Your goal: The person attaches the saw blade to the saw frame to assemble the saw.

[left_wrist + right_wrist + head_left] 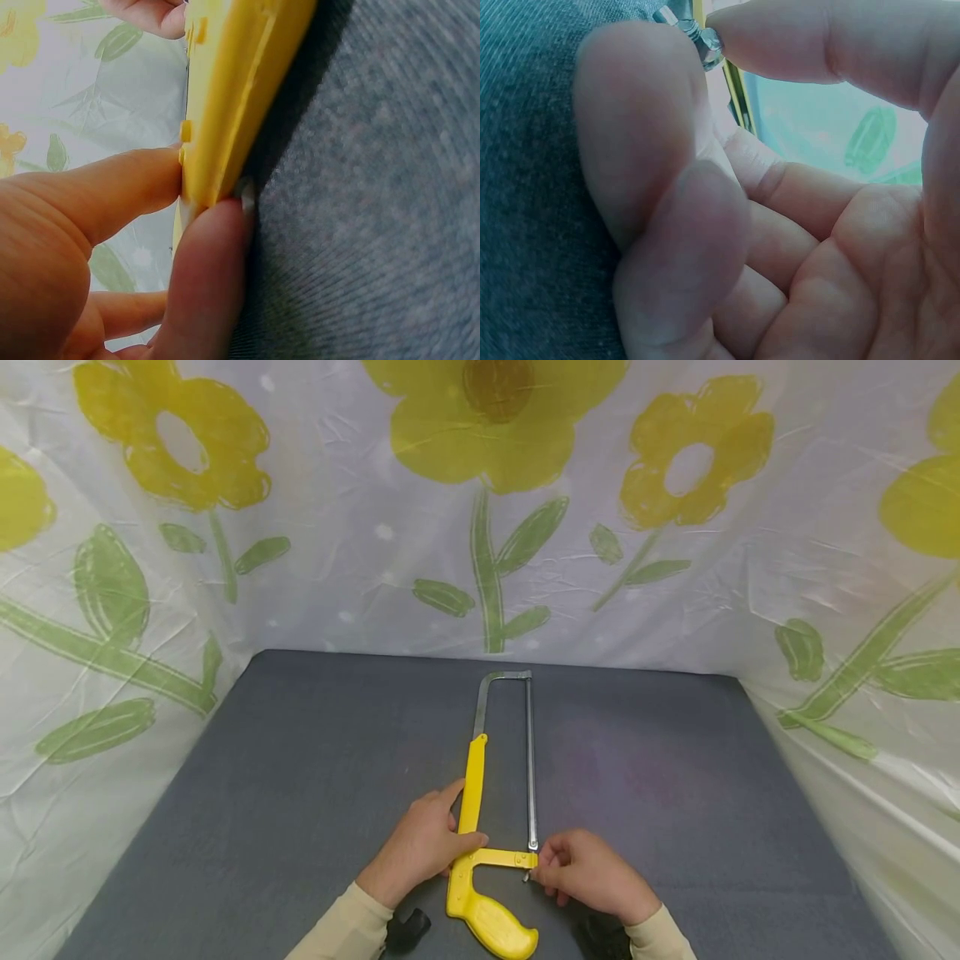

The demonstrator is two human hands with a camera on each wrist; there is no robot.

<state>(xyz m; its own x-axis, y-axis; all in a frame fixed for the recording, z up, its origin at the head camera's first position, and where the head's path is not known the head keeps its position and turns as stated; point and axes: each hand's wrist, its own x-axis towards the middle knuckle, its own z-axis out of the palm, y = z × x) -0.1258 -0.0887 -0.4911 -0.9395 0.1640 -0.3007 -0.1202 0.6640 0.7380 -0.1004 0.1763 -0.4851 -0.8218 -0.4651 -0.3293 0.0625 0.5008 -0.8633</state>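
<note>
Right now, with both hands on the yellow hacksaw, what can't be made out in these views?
- Blade teeth: too small in the head view.
- Small metal nut pinched by the right hand: mostly covered by fingertips; whether it turns is unknowable.
- Hacksaw in the left wrist view: only a blurred yellow edge.
- Left hand hides part of the frame.
- Dark objects at the wrists: cut off by the edge.

Head view: we look forward and down from above the mat (300,793), far enough back to take in both hands, the whole saw (480,852) and the flowered sheet (375,568) behind. Left wrist view: we sit very close behind the left hand (90,247), looking along the saw's yellow frame (232,90) toward the sheet. Right wrist view: we sit very close under the right hand (780,225), facing the nut (709,41) at its fingertips. All three views share the saw's handle end and the mat.
</note>
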